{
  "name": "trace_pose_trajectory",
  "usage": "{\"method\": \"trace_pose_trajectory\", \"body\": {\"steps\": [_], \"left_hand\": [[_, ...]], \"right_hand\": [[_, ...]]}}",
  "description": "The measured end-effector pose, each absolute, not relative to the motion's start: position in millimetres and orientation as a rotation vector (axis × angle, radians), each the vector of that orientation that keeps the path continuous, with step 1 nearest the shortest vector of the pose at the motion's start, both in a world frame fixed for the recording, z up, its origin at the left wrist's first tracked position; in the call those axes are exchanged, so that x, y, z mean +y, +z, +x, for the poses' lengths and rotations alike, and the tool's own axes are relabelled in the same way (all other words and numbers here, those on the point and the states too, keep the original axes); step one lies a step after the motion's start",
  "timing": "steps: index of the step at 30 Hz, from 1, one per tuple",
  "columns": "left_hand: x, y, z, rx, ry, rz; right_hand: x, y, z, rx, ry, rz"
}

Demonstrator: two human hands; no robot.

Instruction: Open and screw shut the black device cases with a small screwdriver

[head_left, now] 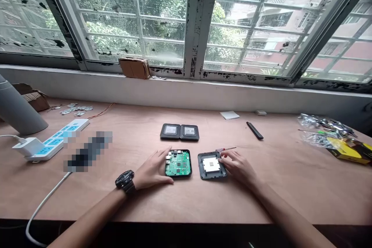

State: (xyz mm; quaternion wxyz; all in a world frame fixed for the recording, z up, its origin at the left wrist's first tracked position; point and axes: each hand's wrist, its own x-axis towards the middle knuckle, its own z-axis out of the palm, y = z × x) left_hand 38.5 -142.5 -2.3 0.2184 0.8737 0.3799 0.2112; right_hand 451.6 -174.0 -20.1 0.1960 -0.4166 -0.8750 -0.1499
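Note:
My left hand (152,169), with a black watch (125,181) on the wrist, is wrapped around the left side of an open black device case (190,172). A green circuit board (178,163) lies face up inside this case. To its right is the detached dark cover (204,175), with a pale square plate (211,164) on its inner side. The fingers of my right hand (236,166) grip the cover's right edge. Just behind the cover lies a thin screwdriver (226,149) with a red handle, partly hidden by that hand.
Two black closed boxes (170,131) with labels lie side by side behind the case. A black strip (255,130) and a white card (229,115) are farther right. At left are a power strip (58,139) and a blurred-out object (88,151); plastic bags (322,124) and a yellow box (348,151) are at right.

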Motion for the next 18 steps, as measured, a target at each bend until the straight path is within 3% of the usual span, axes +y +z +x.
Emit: {"method": "trace_pose_trajectory", "body": {"steps": [4, 12, 18], "left_hand": [[-139, -5, 47, 1.056, 0.581, 2.425], [-124, -20, 29, 1.122, 0.335, 2.671], [-126, -23, 18, 1.177, 0.222, 2.739]], "right_hand": [[-174, -21, 444, -2.426, -0.415, -1.273], [-196, -13, 449, -2.220, 0.244, -1.425], [-204, -14, 469, -2.349, 0.487, -1.526]]}}
